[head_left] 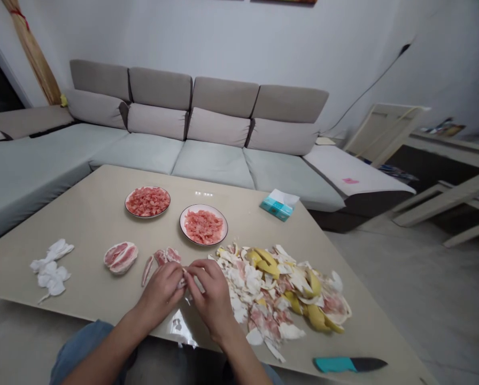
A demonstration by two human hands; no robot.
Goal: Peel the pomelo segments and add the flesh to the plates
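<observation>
"Two bare hands in play, meeting over the near side of the pale table (87,224)! Gripping what?"

"In the left hand (162,289), a closed grip, curled around a small pinkish-white fruit piece (182,282), mostly hidden between both hands."

"And with the right hand (209,289)?"

"Touching the same piece, with thumb and forefinger drawn close. Pinched tight or merely resting there? Cannot tell from here."

"And just beyond the knuckles?"

"Pulpy fruit segments (167,256) right behind the left hand, with a slim segment (147,271) just beside. Farther left, a big chunk of peeled fruit (121,258), then crumpled white tissue (53,270)."

"On to the plates!"

"Both dark-rimmed, both loaded with pink pulp (147,201): a left plate (146,216) farther back, a right plate (203,207) nearer the hands."

"Over on the right?"

"A sprawling peel heap (282,294), all yellow skin, white pith and pinkish membrane, reaching close to the right hand. Near the front edge, a teal-handled knife (335,364), lying flat, dark blade to the right. Behind the heap, a blue tissue pack (277,207); beyond the table, a long grey sofa (213,160)."
</observation>
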